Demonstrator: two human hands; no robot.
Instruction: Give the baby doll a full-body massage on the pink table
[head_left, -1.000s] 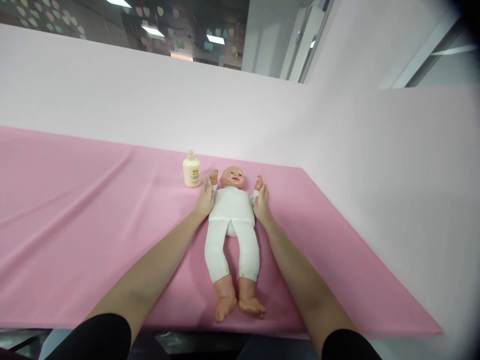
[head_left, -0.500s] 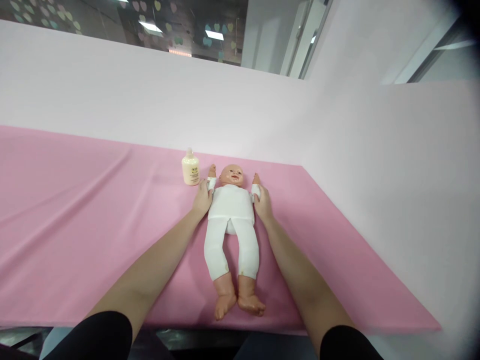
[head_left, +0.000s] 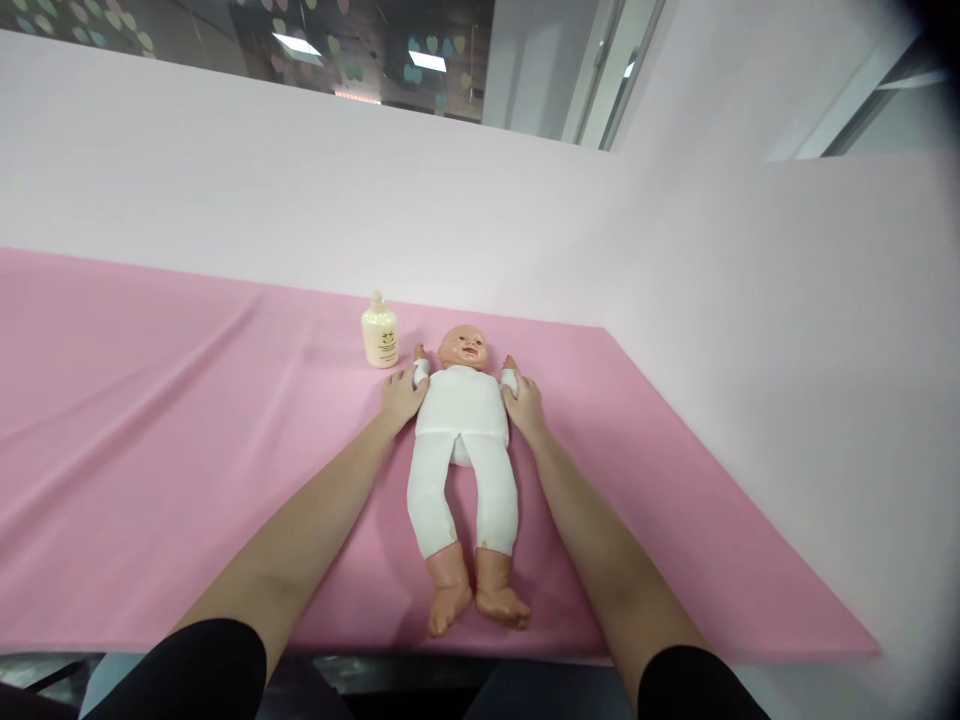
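A baby doll (head_left: 461,402) lies face up with its head at the far side and its feet toward me. It has a white body and white legs, with a bare head and bare feet. My left hand (head_left: 402,397) is closed around the doll's arm on the left of the view, and only the little doll hand sticks out beyond my fingers. On the other side, my right hand (head_left: 526,407) grips the opposite arm, the thumb lying on its inner side. Both doll arms are bent upward beside the chest.
A cream-coloured bottle (head_left: 380,335) with a dark print stands left of the doll's head. Pink sheeting (head_left: 187,430) with a few creases covers the table. White walls (head_left: 315,200) rise behind and at the right, with a window (head_left: 375,55) above.
Both doll arms have come down slightly toward me, their hands now lower beside the head. My hands have shifted a little with them, and my left fingers look more spread.
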